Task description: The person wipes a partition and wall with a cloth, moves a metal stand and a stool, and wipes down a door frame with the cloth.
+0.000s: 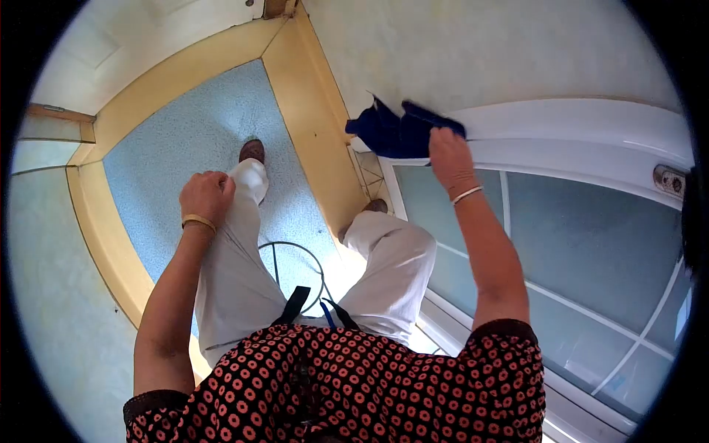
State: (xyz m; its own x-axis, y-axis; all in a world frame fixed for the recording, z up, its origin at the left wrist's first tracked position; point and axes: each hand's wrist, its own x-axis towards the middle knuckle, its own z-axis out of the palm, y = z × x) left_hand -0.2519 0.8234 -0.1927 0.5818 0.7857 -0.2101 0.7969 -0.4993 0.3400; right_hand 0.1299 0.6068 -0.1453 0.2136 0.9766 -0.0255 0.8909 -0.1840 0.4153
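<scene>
My right hand (452, 159) is closed on a dark blue cloth (395, 129), which lies bunched against the white frame (561, 122) of a glazed door. Part of the cloth reaches left past the frame's corner, and its edge has a ragged tip. My left hand (207, 196) is curled into a loose fist above my thigh, beside the pale trouser leg. No object sticks out of it, though its palm faces away from me.
Frosted panes (591, 229) fill the white door, with a metal lock plate (670, 180) at its right. A yellow wooden frame (303, 96) surrounds the speckled blue-grey floor (192, 140). Below me, between my legs, stands a thin metal ring frame (323, 273).
</scene>
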